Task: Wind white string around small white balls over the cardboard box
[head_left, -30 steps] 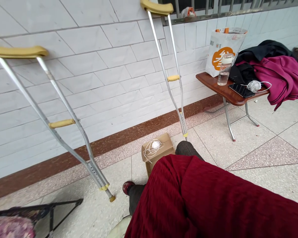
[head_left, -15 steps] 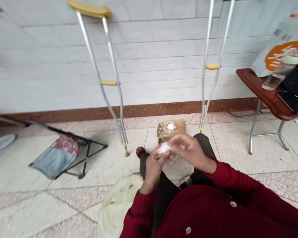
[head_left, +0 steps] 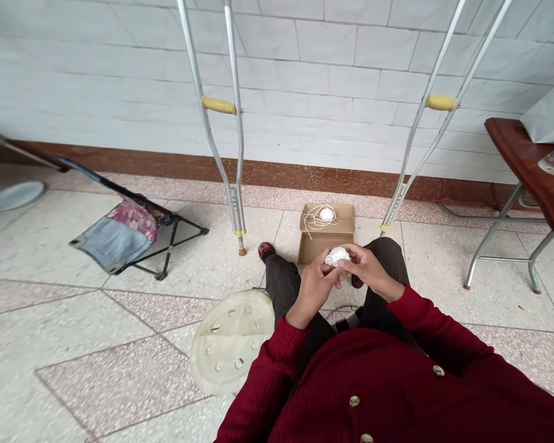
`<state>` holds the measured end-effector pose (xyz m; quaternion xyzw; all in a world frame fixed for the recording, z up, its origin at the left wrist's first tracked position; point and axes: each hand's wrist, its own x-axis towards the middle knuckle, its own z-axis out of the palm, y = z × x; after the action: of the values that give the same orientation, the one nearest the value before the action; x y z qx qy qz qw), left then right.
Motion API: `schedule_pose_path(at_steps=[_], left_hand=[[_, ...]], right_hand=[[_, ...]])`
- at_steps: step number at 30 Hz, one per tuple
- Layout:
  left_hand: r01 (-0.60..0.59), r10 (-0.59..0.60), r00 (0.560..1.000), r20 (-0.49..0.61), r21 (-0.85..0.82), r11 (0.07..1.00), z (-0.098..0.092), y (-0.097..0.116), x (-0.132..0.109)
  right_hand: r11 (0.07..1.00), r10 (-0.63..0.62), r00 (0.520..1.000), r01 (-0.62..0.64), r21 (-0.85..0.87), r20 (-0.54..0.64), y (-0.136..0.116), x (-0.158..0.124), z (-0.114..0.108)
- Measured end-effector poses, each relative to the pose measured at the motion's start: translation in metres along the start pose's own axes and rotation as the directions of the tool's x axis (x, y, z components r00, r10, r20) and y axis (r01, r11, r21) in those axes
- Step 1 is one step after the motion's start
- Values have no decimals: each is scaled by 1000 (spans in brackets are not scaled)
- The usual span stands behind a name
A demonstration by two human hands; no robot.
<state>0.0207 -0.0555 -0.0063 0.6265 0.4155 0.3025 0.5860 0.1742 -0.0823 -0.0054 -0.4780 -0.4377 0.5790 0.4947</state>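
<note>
Ball of white string, small, roundish and tightly wound, pinched between the fingertips of the left hand and right hand above the knees, just before a cardboard box holding a second ball.

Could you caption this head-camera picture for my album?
Left hand and right hand hold a white ball near a cardboard box.

thing: ball of white string | look: small, rounded, tightly wound | pose: raised above the knees | where: pinched between fingertips of left hand and right hand
</note>
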Motion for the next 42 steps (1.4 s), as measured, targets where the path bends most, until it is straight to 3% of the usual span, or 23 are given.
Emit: schedule_pose_path(at_steps=[4, 8, 12, 16, 18, 21, 25, 28, 32, 35, 38, 42], left_hand=[[-3, 2, 1000, 10, 53, 999, -8, -7, -11], [22, -32, 996, 80, 120, 992, -18, -23, -24], [-10, -23, 989, 148, 217, 976, -30, -42, -32], [-93, 32, 984, 172, 357, 929, -44, -49, -21], [-195, 109, 973, 204, 471, 860, -50, -44, -9], [-386, 248, 921, 299, 626, 678, -52, -26, 10], [-524, 320, 851, 416, 704, 479, -41, 0, 20], [-511, 333, 856, 394, 739, 440, -30, 5, 14], [-471, 335, 876, 346, 758, 451, -17, -7, -6], [-419, 330, 904, 273, 721, 552, -9, -17, -21], [-326, 289, 942, 171, 666, 671, -7, -20, -29], [-287, 287, 953, 98, 596, 750, -10, -14, -30]], right_hand=[[996, 35, 994, -43, -79, -104, 9, 7, 6], [996, 78, 988, -84, -41, -132, 1, 9, 5], [992, 113, 992, -109, 57, -63, -11, 1, 4], [985, 175, 978, -174, -22, 115, -8, -11, 5], [976, 213, 961, -200, -91, 177, -1, -15, 5], [950, 291, 941, -262, -170, 176, 14, -14, 3], [911, 357, 934, -347, -224, 5, 33, 0, -5], [917, 323, 937, -345, -201, -131, 42, 10, -16], [961, 198, 947, -239, -140, -254, 48, 15, -25], [982, 131, 948, -164, -92, -292, 49, 15, -21], [985, 146, 934, -166, -34, -326, 50, 14, -14], [982, 182, 924, -190, 12, -336, 50, 14, -11]])
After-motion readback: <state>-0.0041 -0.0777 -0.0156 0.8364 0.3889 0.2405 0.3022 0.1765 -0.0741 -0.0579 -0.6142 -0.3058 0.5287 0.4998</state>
